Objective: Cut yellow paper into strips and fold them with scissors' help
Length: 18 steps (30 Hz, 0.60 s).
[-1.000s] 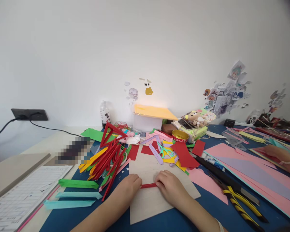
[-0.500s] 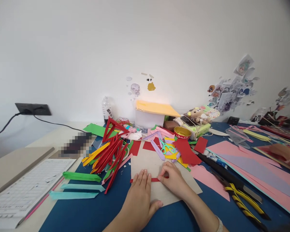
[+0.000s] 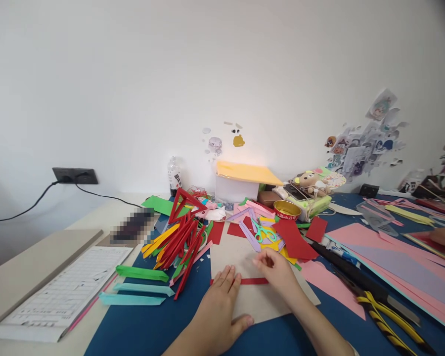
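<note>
One red strip [image 3: 255, 281] is laid across the pale board [image 3: 263, 305] and pressed under the flat, open left hand [image 3: 220, 306]; pressure is best spread evenly. Whether anything is pinched by the curled right hand [image 3: 277, 269] cannot be told.

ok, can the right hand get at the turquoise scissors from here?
Probably yes: the right hand is off the board, and the turquoise scissors lie just beyond it on top of paper scraps, with nothing visible covering the handles.
</note>
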{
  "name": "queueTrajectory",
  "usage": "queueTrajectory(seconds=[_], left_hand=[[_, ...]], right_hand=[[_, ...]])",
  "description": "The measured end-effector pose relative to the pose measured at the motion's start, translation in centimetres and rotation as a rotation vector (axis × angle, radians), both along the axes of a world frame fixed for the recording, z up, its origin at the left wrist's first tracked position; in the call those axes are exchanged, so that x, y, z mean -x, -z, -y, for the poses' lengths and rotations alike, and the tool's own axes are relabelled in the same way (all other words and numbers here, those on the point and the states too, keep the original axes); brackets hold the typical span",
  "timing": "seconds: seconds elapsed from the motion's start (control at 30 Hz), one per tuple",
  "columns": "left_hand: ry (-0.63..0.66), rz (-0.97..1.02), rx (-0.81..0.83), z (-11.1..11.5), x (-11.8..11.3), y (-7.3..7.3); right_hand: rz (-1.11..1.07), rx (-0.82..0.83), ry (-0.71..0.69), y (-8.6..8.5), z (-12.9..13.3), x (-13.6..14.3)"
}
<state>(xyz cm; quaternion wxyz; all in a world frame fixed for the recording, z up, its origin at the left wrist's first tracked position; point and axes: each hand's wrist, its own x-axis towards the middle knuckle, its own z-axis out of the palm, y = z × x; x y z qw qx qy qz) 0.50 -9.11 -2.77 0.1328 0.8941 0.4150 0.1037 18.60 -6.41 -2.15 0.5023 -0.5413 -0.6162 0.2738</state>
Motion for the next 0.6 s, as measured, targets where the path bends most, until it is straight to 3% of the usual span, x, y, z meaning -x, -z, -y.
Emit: queueTrajectory(seconds=[0.1, 0.17, 0.23, 0.33, 0.43, 0.5, 0.6], left_hand=[[-0.004, 0.035, 0.005, 0.1, 0.0, 0.4], [-0.005, 0.082, 0.007, -0.1, 0.1, 0.7], [-0.031, 0.176, 0.010, -0.6, 0.2, 0.4], [-0.176, 0.431, -0.036, -2.0, -0.2, -1.0], [-0.295, 0.591, -0.254, -4.1, -1.4, -2.3], [-0.286, 0.561, -0.428, -5.5, -2.4, -2.1], [-0.215, 0.495, -0.469, -7.0, -3.3, -0.4]], right_hand=[[-0.398, 0.062, -0.082, -0.1, -0.6, 2.5], [-0.536, 0.155, -0.099, 0.8, -1.1, 3.6], [-0.568, 0.193, -0.095, 1.7, -1.5, 4.1], [-0.575, 0.209, -0.083, 2.4, -1.8, 4.1], [-0.606, 0.216, -0.087, 2.0, -1.8, 4.0], [-0.632, 0.214, -0.087, 1.7, -1.7, 4.0], [-0.651, 0.227, -0.086, 1.7, -1.7, 4.1]])
